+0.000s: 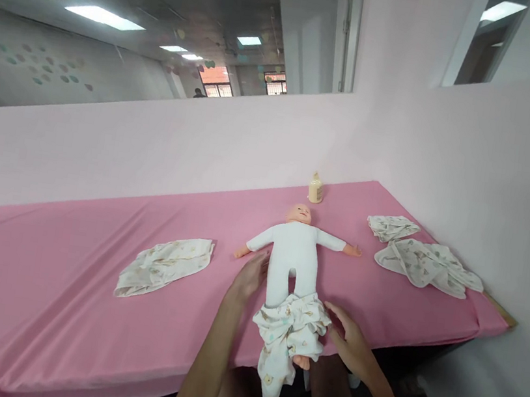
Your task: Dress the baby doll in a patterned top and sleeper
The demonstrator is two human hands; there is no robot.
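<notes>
A baby doll (295, 245) in a white body suit lies on its back on the pink-covered table, arms spread, head away from me. White patterned baby pants (294, 324) are bunched around its lower legs; one foot (302, 361) pokes out of a leg, while the other pant leg hangs past the table edge. My left hand (251, 277) is open beside the doll's hip, its fingertips partly hidden against the body. My right hand (348, 336) is open at the right side of the pants, fingers apart; whether they touch the fabric I cannot tell.
On the pink cover (84, 252), a folded patterned cloth (166, 267) lies to the left. Two more patterned garments, a smaller one (393, 228) and a larger one (426, 266), lie at right. A pump bottle (315, 189) stands behind the doll's head. A wall mirror (134, 42) hangs above.
</notes>
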